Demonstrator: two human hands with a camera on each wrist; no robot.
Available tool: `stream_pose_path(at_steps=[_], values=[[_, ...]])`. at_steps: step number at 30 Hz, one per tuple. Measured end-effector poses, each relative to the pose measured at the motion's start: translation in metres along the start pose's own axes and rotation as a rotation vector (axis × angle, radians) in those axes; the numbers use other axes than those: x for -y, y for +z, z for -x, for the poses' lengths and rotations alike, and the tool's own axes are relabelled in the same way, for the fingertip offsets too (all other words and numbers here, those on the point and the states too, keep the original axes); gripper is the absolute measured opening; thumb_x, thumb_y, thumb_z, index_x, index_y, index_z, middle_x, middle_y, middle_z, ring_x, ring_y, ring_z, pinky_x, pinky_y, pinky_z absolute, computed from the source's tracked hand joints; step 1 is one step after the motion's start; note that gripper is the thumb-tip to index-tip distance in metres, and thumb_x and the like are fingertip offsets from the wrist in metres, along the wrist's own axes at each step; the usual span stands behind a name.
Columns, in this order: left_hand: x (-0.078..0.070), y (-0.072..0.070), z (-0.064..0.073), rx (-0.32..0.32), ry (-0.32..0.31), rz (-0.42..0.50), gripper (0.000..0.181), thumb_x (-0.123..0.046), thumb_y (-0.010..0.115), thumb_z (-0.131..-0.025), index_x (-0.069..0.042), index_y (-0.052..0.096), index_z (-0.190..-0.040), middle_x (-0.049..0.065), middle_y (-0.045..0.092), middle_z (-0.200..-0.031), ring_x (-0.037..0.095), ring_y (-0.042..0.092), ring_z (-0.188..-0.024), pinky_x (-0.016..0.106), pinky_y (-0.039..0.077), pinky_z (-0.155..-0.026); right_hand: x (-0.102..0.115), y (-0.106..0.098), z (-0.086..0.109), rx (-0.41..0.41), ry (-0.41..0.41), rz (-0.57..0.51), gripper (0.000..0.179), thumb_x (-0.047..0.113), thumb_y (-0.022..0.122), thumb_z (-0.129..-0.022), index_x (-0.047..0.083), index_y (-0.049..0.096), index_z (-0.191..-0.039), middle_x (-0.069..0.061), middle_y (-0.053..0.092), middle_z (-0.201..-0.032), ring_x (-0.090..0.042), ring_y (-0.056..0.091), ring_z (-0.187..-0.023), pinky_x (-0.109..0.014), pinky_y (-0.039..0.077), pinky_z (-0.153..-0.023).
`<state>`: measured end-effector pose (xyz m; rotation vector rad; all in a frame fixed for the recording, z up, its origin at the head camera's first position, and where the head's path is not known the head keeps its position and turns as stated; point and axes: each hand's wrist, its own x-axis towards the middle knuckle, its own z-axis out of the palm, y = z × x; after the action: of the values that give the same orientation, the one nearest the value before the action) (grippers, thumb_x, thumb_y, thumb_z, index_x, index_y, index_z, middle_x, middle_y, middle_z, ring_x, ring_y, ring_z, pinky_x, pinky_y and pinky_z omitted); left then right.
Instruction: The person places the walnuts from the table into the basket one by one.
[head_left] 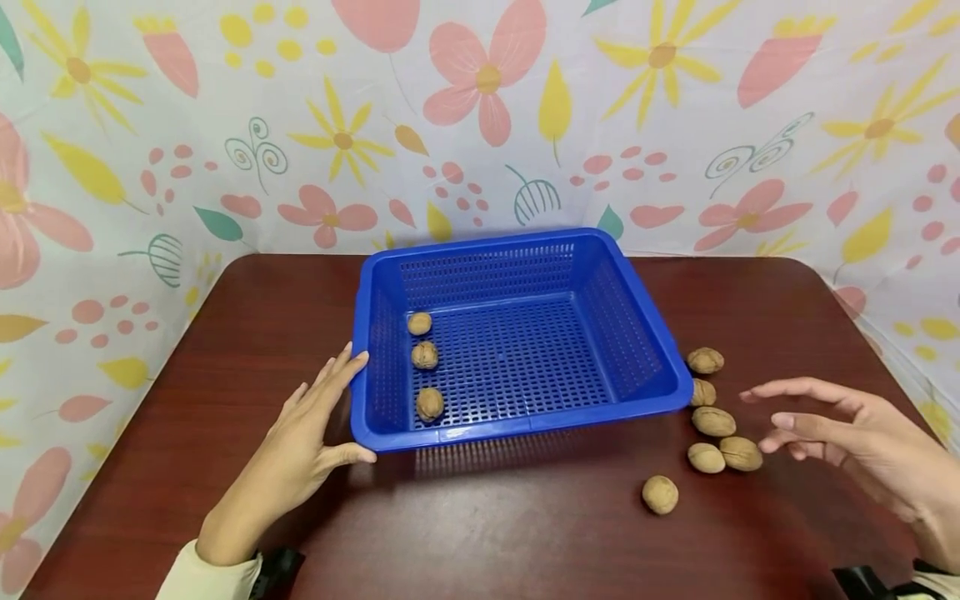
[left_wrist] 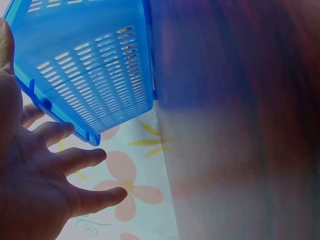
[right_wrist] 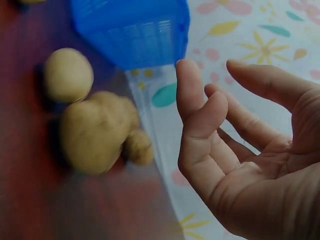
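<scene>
Right hand [right_wrist: 255, 182], fingers bent, beside rounded tan walnuts [right_wrist: 92, 140] near the edge of a reddish-brown tabletop [right_wrist: 100, 207]; blue perforated plastic basket [right_wrist: 131, 32] beyond.

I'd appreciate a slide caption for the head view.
Left hand touching blue basket, three walnuts inside; right hand near six others.

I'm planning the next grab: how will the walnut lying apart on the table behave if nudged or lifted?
The lone walnut would probably roll if nudged, being nearly round on a smooth, glossy table. It looks hard-shelled, so it likely won't squash; its small size suggests an easy lift.
</scene>
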<state>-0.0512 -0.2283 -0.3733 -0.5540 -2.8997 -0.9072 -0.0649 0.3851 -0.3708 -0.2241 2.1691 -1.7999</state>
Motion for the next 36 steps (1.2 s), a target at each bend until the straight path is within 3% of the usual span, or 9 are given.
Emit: stream_pose_path(at_steps=[6,12,22,26,36], values=[[0.001,0.0,0.001,-0.012,0.005,-0.004,0.103,-0.058,0.074,-0.079,-0.028,0.029,-0.166,0.012,0.025,-0.174,0.05,0.029,-0.156,0.082,0.025,-0.111,-0.018,-0.001,0.011,-0.015,0.084,0.097,0.047,-0.006,0.046,-0.107,0.02,0.065,-0.141,0.012,0.074,-0.123,-0.021,0.077,-0.091,-0.032,0.06,-0.069],[0.002,0.0,0.0,-0.01,0.013,-0.002,0.102,-0.063,0.07,-0.081,-0.028,0.028,-0.166,0.011,0.024,-0.175,0.051,0.029,-0.155,0.082,0.026,-0.111,-0.036,0.002,0.015,0.027,0.099,0.018,0.05,-0.008,0.044,-0.107,0.023,0.064,-0.142,0.011,0.074,-0.123,-0.019,0.078,-0.096,-0.031,0.061,-0.074],[0.001,0.0,0.0,-0.011,0.013,-0.006,0.102,-0.056,0.075,-0.08,-0.028,0.028,-0.166,0.011,0.025,-0.175,0.051,0.03,-0.155,0.082,0.026,-0.111,-0.049,0.008,0.014,0.087,0.151,-0.101,0.053,-0.006,0.043,-0.108,0.03,0.065,-0.14,0.009,0.075,-0.122,-0.019,0.078,-0.102,-0.031,0.062,-0.077],[0.001,0.0,0.0,-0.01,0.015,-0.007,0.103,-0.056,0.075,-0.08,-0.028,0.028,-0.166,0.011,0.025,-0.175,0.051,0.03,-0.155,0.082,0.026,-0.111,-0.05,0.011,0.017,0.073,0.177,-0.087,0.053,-0.005,0.045,-0.108,0.034,0.065,-0.139,0.014,0.073,-0.124,-0.018,0.078,-0.103,-0.031,0.062,-0.076],[0.0,0.0,0.0,-0.011,0.008,0.002,0.103,-0.056,0.076,-0.079,-0.028,0.028,-0.166,0.012,0.024,-0.175,0.052,0.03,-0.155,0.082,0.026,-0.111,-0.049,0.019,0.015,-0.013,0.189,-0.049,0.049,-0.006,0.053,-0.105,0.03,0.069,-0.134,0.009,0.076,-0.113,-0.017,0.078,-0.094,-0.03,0.061,-0.071]])
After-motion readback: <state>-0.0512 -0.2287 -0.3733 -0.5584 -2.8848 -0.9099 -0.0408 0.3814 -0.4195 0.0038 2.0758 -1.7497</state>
